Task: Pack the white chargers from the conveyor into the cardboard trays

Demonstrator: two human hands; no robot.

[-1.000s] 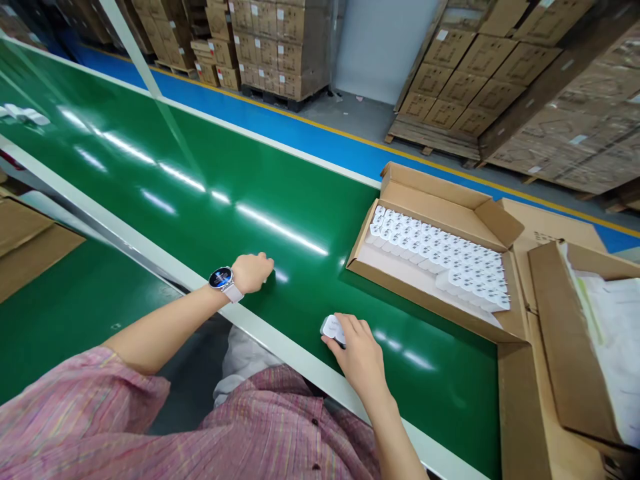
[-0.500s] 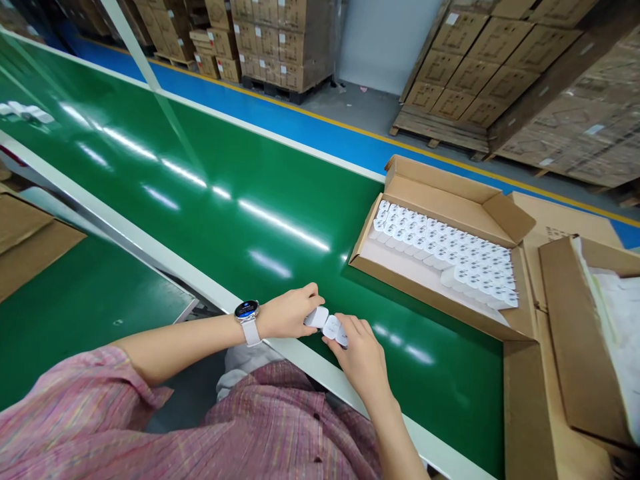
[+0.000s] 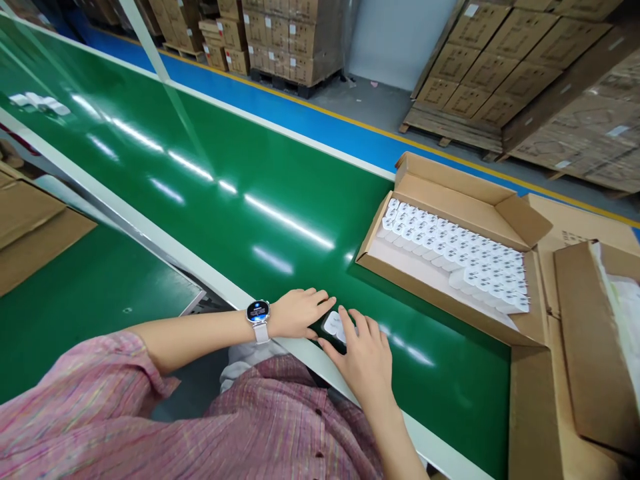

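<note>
Small white rounded blocks (image 3: 332, 323) sit together on the green surface near its front edge, partly covered by my right hand. Their exact kind is too small to tell. My left hand (image 3: 299, 313), with a watch on its wrist, is just left of them, its fingers stretched out and holding nothing. Over their right side is my right hand (image 3: 364, 350), fingers spread and thumb toward the front edge; whether its fingertips touch the blocks I cannot tell. Beyond, an open cardboard box (image 3: 425, 283) holds rows of similar white blocks (image 3: 460, 250) with dark marks on top.
The long green work surface (image 3: 225, 220) has a pale front rail. More white pieces (image 3: 40, 103) lie at its far left. Another carton (image 3: 595, 353) stands at right, and a cardboard flap (image 3: 40, 233) at left. Stacked cartons (image 3: 295, 40) on pallets stand behind.
My left hand has let go of the white block it held, and its fingers have straightened. My right hand's fingers have spread above the blocks. The view has shifted slightly.
</note>
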